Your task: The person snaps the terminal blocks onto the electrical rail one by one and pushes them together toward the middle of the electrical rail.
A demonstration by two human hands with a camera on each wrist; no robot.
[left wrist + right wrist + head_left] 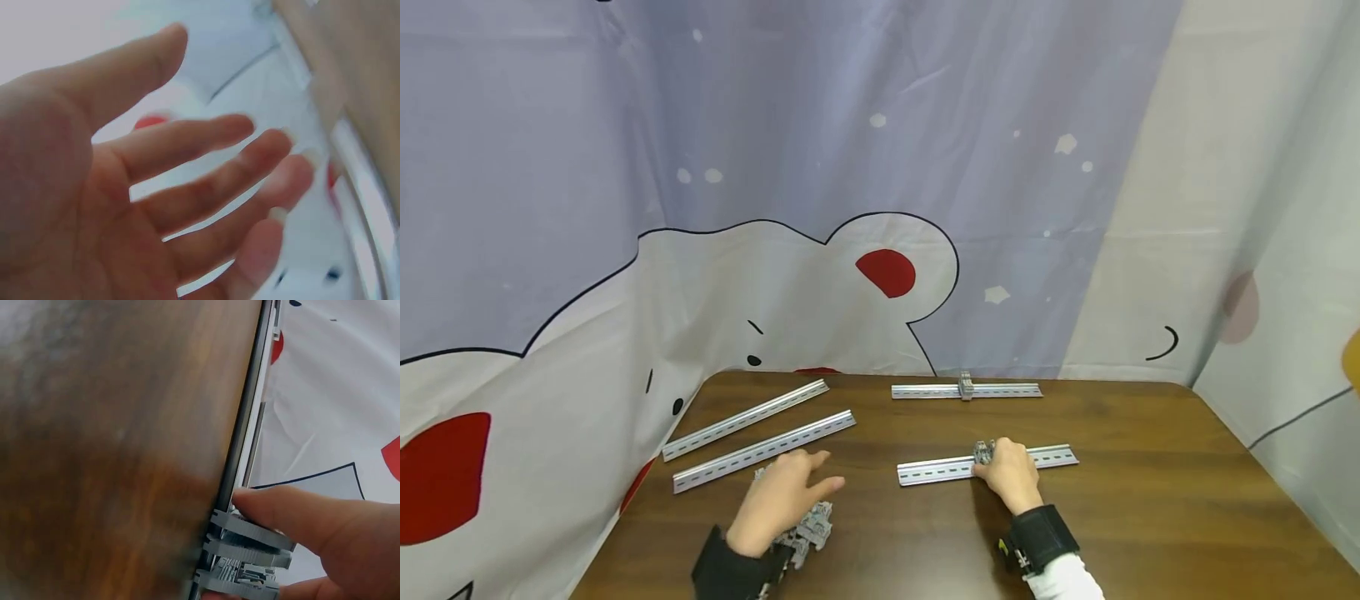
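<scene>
My right hand [1012, 475] is at a slotted metal DIN rail [934, 472] on the near right of the table. Its thumb and fingers pinch grey terminal blocks [250, 555] that sit on that rail; the right wrist view shows several side by side, with the thumb [275, 509] against one side. My left hand [781, 500], fingers spread and holding nothing, hovers over a pile of loose grey terminal blocks [812, 527] and partly hides it. The left wrist view shows the bare palm [119, 206].
Two more DIN rails, a farther rail [745, 419] and a nearer rail [763, 451], lie slanted on the left. At the back right, another rail [925, 392] carries grey blocks [966, 386]. A printed curtain [1015, 208] hangs behind the wooden table [1150, 500].
</scene>
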